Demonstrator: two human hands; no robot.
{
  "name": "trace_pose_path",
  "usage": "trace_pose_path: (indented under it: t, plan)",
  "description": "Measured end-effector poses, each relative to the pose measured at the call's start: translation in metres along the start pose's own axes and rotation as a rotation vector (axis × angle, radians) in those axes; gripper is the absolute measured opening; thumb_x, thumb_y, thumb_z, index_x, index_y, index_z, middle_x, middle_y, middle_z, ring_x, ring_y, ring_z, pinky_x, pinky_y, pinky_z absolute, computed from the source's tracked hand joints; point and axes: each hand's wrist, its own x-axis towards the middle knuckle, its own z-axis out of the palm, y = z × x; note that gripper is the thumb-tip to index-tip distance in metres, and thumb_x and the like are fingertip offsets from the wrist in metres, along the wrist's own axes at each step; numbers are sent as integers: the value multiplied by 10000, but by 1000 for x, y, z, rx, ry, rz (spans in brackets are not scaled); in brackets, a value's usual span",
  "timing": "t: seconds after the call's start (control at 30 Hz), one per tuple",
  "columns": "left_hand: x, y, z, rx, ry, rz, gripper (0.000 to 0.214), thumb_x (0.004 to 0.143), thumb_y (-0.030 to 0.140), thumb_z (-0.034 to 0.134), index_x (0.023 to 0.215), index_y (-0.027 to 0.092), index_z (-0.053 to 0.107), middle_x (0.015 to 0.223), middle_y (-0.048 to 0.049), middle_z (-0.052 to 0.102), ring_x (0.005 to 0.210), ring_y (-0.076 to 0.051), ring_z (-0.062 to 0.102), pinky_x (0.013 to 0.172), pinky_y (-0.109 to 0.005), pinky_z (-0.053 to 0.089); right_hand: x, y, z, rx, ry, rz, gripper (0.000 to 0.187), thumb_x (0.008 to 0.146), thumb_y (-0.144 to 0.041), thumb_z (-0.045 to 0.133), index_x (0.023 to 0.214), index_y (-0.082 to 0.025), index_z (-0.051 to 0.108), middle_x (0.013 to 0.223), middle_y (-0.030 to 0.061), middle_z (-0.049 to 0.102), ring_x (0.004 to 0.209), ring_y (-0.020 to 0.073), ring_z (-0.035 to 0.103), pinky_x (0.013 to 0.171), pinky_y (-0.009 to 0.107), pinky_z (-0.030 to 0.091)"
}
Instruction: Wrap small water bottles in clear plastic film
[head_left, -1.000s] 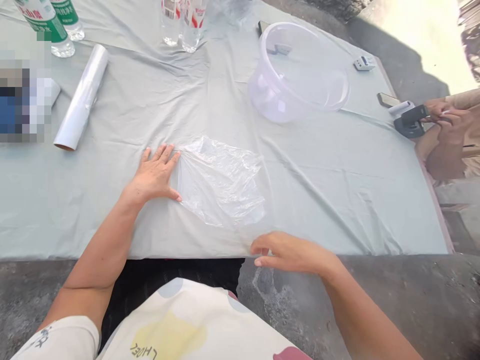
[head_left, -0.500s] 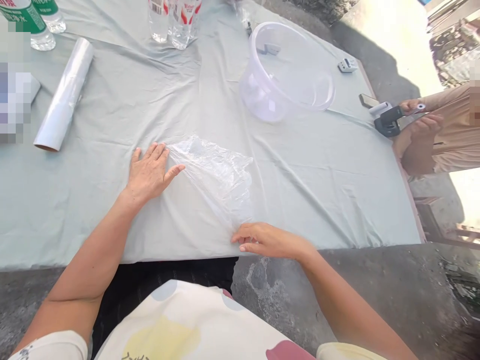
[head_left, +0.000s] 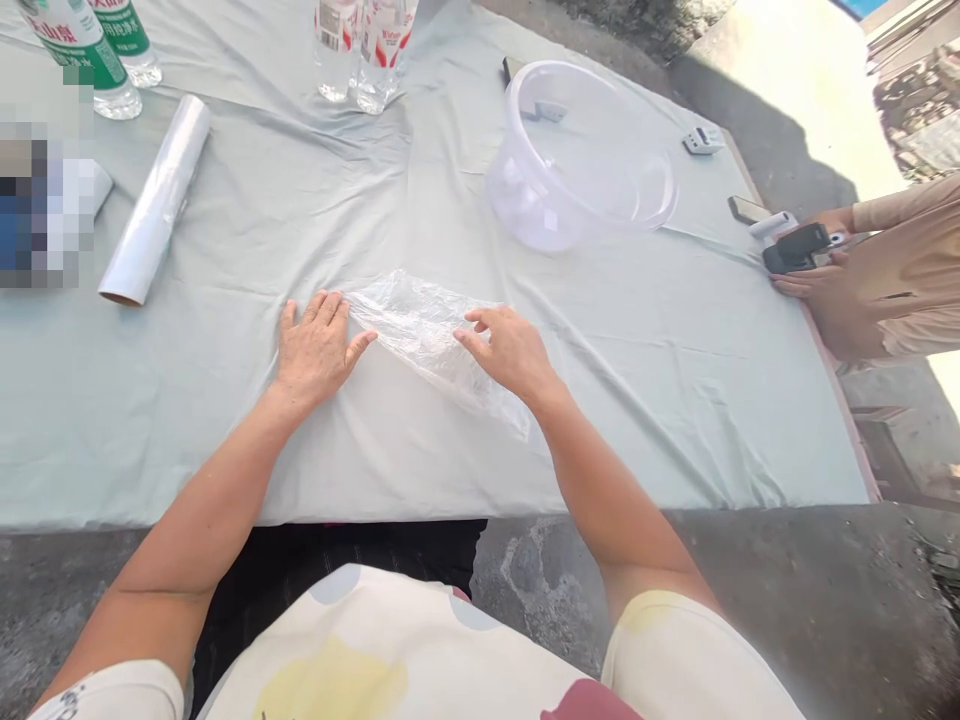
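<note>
A crumpled sheet of clear plastic film (head_left: 420,335) lies on the pale green tablecloth (head_left: 420,460). My left hand (head_left: 313,345) rests flat at the left corner of the film, fingers spread and thumb out. Over the film's right part is my right hand (head_left: 511,352), its fingers bent and its thumb apart from the forefinger, with nothing visible between them. I cannot tell whether those fingertips touch the film. To the left lies a roll of plastic wrap (head_left: 156,205) with a brown core.
A clear plastic basin (head_left: 540,215) sits tilted beyond my right hand. Water bottles (head_left: 375,60) stand at the back, with green-labelled bottles (head_left: 120,85) at far left. A small white device (head_left: 702,141) lies near the right edge. There, a person's hands (head_left: 814,275) hold a dark device (head_left: 796,248).
My right hand has moved away from the table's near edge, up over the film. The film's right end has shifted and bunched. My left hand stays flat at its corner.
</note>
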Motion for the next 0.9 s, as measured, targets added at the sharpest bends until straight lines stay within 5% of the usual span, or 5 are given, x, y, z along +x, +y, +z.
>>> trace_pose_path:
  t: [0.27,0.4,0.53,0.8,0.9]
  plan:
    - [-1,1,2,-52,12,-21,619,1049,479,237,1478,115,495,1576,-162,456,1495,-314,357,1226,-588,180,-38,-17,12,33,99,-267,171,958,-328,502,878,-218,605,1069,85,695,963,220,626,754,325,461]
    - [-1,0,1,-65,7,-16,639,1046,503,227,1500,129,475,1590,-153,438,1509,-314,333,1235,-576,160,-36,-14,11,-28,171,-6,381,985,-536,438,911,-209,617,944,87,710,741,189,607,634,307,408]
    - [-2,0,1,-71,17,-18,621,1043,497,247,1512,156,467,1585,-150,447,1504,-317,343,1232,-577,159,-15,-6,18,-195,-14,192,494,911,-642,508,703,-198,568,799,92,686,662,196,566,586,308,361]
    - [-1,1,1,-95,20,-33,624,1045,515,237,1478,154,504,1570,-145,470,1497,-305,356,1236,-557,156,-58,-9,30,34,351,-299,241,979,-363,531,796,-234,621,894,83,682,894,227,636,821,376,500]
    - [0,2,1,-98,24,-48,644,1040,550,239,1469,155,513,1567,-141,475,1492,-304,361,1237,-547,156,-86,-18,35,37,343,-519,179,973,-278,574,812,-234,638,1014,99,706,953,215,665,842,364,518]
